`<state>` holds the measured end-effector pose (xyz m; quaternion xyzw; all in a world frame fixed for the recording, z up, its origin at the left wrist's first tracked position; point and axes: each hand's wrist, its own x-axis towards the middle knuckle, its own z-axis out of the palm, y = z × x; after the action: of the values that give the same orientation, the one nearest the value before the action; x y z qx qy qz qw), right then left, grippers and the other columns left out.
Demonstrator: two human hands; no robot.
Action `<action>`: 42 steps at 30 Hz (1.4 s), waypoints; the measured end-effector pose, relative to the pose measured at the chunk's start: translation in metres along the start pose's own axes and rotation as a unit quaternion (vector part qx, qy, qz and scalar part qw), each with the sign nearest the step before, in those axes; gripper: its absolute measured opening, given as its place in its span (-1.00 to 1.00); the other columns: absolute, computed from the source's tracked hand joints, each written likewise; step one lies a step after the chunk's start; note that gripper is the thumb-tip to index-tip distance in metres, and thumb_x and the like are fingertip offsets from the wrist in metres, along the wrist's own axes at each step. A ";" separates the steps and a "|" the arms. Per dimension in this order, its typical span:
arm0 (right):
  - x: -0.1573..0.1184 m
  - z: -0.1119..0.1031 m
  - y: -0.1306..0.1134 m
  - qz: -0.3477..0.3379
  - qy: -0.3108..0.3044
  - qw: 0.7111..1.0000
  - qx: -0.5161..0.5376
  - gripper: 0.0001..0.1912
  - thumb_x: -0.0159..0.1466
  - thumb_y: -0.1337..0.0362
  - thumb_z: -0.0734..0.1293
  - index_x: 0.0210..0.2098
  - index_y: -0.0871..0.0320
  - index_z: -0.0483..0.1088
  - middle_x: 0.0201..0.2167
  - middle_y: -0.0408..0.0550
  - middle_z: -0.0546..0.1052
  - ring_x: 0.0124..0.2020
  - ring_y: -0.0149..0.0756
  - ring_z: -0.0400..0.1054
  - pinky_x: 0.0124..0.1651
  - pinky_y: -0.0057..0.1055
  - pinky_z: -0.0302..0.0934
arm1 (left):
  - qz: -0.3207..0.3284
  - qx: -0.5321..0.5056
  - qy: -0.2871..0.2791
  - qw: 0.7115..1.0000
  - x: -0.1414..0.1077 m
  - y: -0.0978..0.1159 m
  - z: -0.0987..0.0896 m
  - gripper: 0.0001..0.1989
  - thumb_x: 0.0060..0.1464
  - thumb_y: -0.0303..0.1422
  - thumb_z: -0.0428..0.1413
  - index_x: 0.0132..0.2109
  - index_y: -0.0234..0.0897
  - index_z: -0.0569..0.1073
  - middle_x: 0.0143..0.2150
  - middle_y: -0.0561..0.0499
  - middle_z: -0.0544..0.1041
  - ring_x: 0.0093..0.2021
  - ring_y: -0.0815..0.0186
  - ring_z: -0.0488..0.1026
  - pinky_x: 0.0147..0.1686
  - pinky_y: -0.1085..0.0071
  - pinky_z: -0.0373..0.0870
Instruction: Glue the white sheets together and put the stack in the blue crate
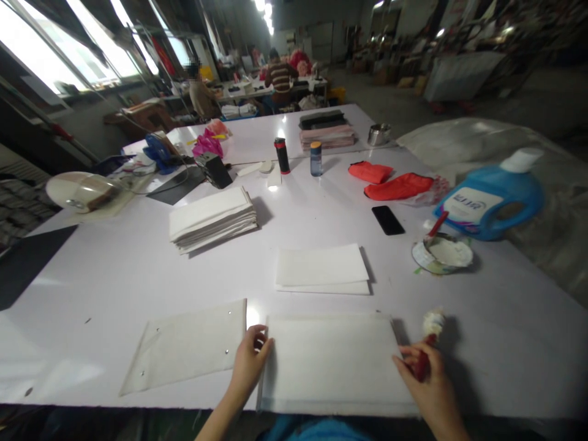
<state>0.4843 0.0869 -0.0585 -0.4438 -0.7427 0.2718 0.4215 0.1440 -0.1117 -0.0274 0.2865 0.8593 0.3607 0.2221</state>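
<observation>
A white rectangular panel (pixel 335 361) lies flat at the table's front edge, directly before me. My left hand (pixel 253 355) pinches its left edge between thumb and fingers. In my right hand (pixel 422 367) is a brush (pixel 432 324) with a red handle; its bristle end, coated in white paste, points away from me. The thumb and fingertips of that hand also touch the panel's right edge. To the left lies an off-white template (pixel 188 346) with several small metal studs. Just beyond the panel rest white folded sheets (pixel 321 267).
A can of white paste (pixel 441 262) stands at right, a red handle inside, beside a blue detergent jug (pixel 491 196). A phone (pixel 388 220) and red sleeves (pixel 399 185) lie nearby. A stack of white panels (pixel 214 219) sits back left; bottles (pixel 282 156) stand behind.
</observation>
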 end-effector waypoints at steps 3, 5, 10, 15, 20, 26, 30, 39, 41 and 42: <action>-0.001 -0.001 0.000 -0.004 0.000 1.000 0.004 -0.61 0.20 0.05 0.40 -0.13 0.11 0.24 -0.38 -0.02 0.55 -0.53 -0.34 0.45 -0.45 -0.47 0.43 | 0.094 0.063 0.057 0.992 -0.006 0.006 0.005 -0.63 0.13 -0.14 0.07 -0.01 -0.27 0.39 -0.17 -0.13 0.49 -0.24 0.14 0.50 -0.25 0.15 0.51; -0.002 -0.001 0.000 -0.001 -0.003 1.000 0.011 -0.60 0.20 0.05 0.40 -0.12 0.11 0.24 -0.36 -0.01 0.55 -0.53 -0.34 0.45 -0.44 -0.46 0.44 | 0.179 0.110 0.068 0.975 -0.013 0.015 0.011 -0.68 0.18 -0.21 0.06 0.02 -0.25 0.40 -0.06 -0.18 0.47 -0.05 0.09 0.47 -0.05 0.06 0.49; -0.005 -0.001 0.007 0.014 -0.012 1.000 0.007 -0.59 0.18 0.04 0.41 -0.13 0.11 0.25 -0.36 -0.02 0.55 -0.52 -0.33 0.45 -0.44 -0.45 0.44 | 0.321 0.183 -0.025 0.929 -0.027 0.039 0.030 -0.67 0.20 -0.40 0.04 0.11 -0.21 0.38 0.04 -0.19 0.45 0.04 0.10 0.41 0.02 0.10 0.48; -0.005 0.000 0.008 0.039 -0.018 0.999 0.027 -0.56 0.15 0.01 0.43 -0.15 0.11 0.25 -0.37 -0.02 0.56 -0.53 -0.32 0.45 -0.45 -0.43 0.45 | 0.366 0.248 -0.069 0.894 -0.031 0.046 0.043 -0.61 0.23 -0.41 0.03 0.19 -0.18 0.36 0.11 -0.17 0.46 0.10 0.06 0.37 0.06 0.06 0.46; -0.003 -0.001 0.004 0.028 -0.008 1.000 0.013 -0.55 0.14 -0.03 0.43 -0.18 0.11 0.27 -0.39 -0.01 0.56 -0.54 -0.30 0.46 -0.48 -0.44 0.44 | 0.365 0.283 -0.094 0.882 -0.033 0.046 0.045 -0.55 0.24 -0.27 0.04 0.25 -0.17 0.31 0.20 -0.18 0.42 0.18 -0.02 0.33 0.08 -0.01 0.43; -0.009 0.001 0.020 -0.006 -0.016 0.998 -0.064 -0.50 0.16 -0.17 0.36 -0.19 0.12 0.31 -0.39 0.01 0.56 -0.50 -0.22 0.47 -0.48 -0.37 0.40 | 0.358 0.299 -0.073 0.882 -0.032 0.038 0.052 -0.50 0.24 -0.11 0.00 0.27 -0.09 0.29 0.31 -0.12 0.34 0.31 -0.04 0.23 0.20 -0.05 0.31; -0.011 0.004 0.027 -0.070 0.000 0.984 -0.166 -0.49 0.22 -0.17 0.29 -0.16 0.18 0.38 -0.40 0.05 0.53 -0.44 -0.13 0.48 -0.42 -0.27 0.38 | 0.367 0.313 -0.071 0.873 -0.030 0.030 0.057 -0.49 0.26 -0.09 -0.03 0.30 -0.07 0.26 0.33 -0.10 0.31 0.34 -0.02 0.19 0.25 -0.04 0.22; -0.002 0.032 0.017 -0.220 -0.051 0.957 -0.181 -0.84 0.33 0.27 0.24 -0.11 0.16 0.31 -0.10 0.15 0.54 -0.12 -0.05 0.48 -0.15 -0.16 0.46 | 0.383 0.317 -0.044 0.867 -0.028 0.022 0.066 -0.47 0.23 -0.13 0.02 0.31 -0.03 0.24 0.32 -0.09 0.33 0.32 -0.04 0.22 0.28 -0.12 0.11; -0.007 0.035 0.021 -0.197 -0.067 0.961 -0.182 -0.85 0.32 0.30 0.23 -0.11 0.16 0.31 -0.09 0.16 0.54 -0.08 -0.02 0.48 -0.14 -0.13 0.47 | 0.376 0.306 -0.045 0.873 -0.028 0.021 0.065 -0.48 0.23 -0.15 0.03 0.31 -0.02 0.25 0.34 -0.11 0.31 0.33 -0.06 0.21 0.27 -0.16 0.15; -0.010 0.036 0.023 -0.182 -0.067 0.965 -0.177 -0.85 0.32 0.31 0.22 -0.11 0.14 0.31 -0.08 0.15 0.55 -0.08 -0.02 0.48 -0.14 -0.11 0.47 | 0.372 0.301 -0.047 0.877 -0.028 0.020 0.064 -0.47 0.22 -0.16 0.04 0.31 -0.03 0.25 0.36 -0.13 0.28 0.34 -0.07 0.19 0.26 -0.18 0.17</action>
<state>0.4655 0.0879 -0.0980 -0.3494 -0.8738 0.0840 0.3275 0.2092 -0.0865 -0.0486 0.6548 0.7449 0.1271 0.0145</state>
